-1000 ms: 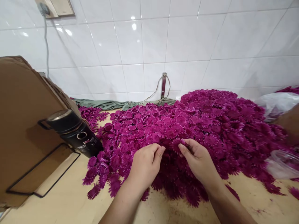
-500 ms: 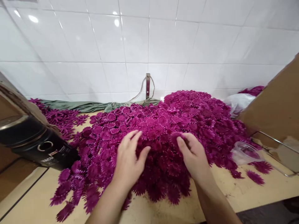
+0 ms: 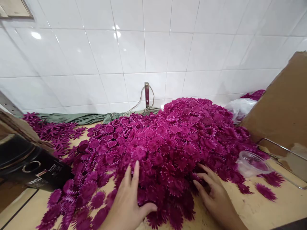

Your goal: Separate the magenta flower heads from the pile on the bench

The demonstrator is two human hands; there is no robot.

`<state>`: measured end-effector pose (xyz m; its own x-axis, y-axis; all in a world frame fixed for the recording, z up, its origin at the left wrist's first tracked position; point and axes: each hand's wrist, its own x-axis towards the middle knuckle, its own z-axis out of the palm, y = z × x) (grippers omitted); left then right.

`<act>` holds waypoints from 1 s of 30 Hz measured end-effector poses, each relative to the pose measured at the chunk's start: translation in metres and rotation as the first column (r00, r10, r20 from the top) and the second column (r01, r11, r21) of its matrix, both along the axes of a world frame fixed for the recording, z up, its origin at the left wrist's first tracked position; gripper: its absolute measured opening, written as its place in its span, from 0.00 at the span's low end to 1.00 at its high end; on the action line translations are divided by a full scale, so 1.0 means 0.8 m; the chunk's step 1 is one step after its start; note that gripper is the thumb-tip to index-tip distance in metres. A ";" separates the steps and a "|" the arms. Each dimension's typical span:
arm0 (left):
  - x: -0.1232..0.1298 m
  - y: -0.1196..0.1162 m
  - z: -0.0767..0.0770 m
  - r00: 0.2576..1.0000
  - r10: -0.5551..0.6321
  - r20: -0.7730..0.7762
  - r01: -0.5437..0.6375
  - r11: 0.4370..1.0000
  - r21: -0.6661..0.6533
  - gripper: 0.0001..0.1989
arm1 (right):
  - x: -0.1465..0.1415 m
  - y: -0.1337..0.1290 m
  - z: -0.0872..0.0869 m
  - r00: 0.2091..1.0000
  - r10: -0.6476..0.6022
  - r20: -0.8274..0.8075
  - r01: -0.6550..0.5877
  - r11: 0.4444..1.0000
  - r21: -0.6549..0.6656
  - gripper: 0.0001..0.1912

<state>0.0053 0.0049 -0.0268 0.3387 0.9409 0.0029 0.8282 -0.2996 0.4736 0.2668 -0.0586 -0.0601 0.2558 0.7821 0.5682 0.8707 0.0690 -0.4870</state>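
A large heap of magenta petal-edged discs, like artificial flower pieces [image 3: 165,137], spreads over the table. My left hand [image 3: 130,195] rests against the front left of the heap, its fingers stretched out and the thumb spread to the right. Nothing is gripped in it. At the heap's right front side is my right hand [image 3: 212,191], fingers apart and slightly bent, their tips touching the flower pieces. I see no piece held clear of the heap in it. The pieces partly hide the fingertips of my right hand.
A black bottle [image 3: 35,166] leans at the left beside cardboard. At the right are a clear plastic cup [image 3: 253,164], a wire frame [image 3: 283,145], a cardboard panel [image 3: 275,105] and a white plastic bag [image 3: 241,108]. Green cloth [image 3: 69,118] lies along the tiled wall [image 3: 155,51].
Both hands have come down the heap toward the front edge. The right hand has let go of the flower piece it held between thumb and fingers. The view has shifted slightly.
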 end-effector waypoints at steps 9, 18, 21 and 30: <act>0.141 0.016 0.020 0.967 -0.251 -0.044 0.248 0.967 -0.058 0.42 | 0.034 0.041 -0.001 0.988 0.060 -0.145 -0.074 0.992 -0.100 0.10; 0.194 0.048 0.009 0.970 -0.243 -0.013 0.241 0.956 0.169 0.29 | 0.008 0.073 0.011 0.901 0.025 -0.433 -0.030 1.000 -0.003 0.08; 0.196 0.056 0.017 0.957 -0.290 0.022 0.273 0.924 0.267 0.24 | 0.005 0.078 0.022 0.878 0.053 -0.476 -0.043 0.999 0.033 0.10; 0.250 0.129 0.092 0.906 -0.422 0.013 0.362 0.793 0.490 0.21 | 0.081 0.141 0.107 0.962 0.040 -0.269 -0.004 0.991 0.132 0.06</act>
<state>0.2057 0.1077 0.0471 0.6471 0.6016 0.4683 0.5392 -0.7954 0.2767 0.3317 0.0546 0.0256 0.3980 0.7136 0.5765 0.7049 0.1644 -0.6900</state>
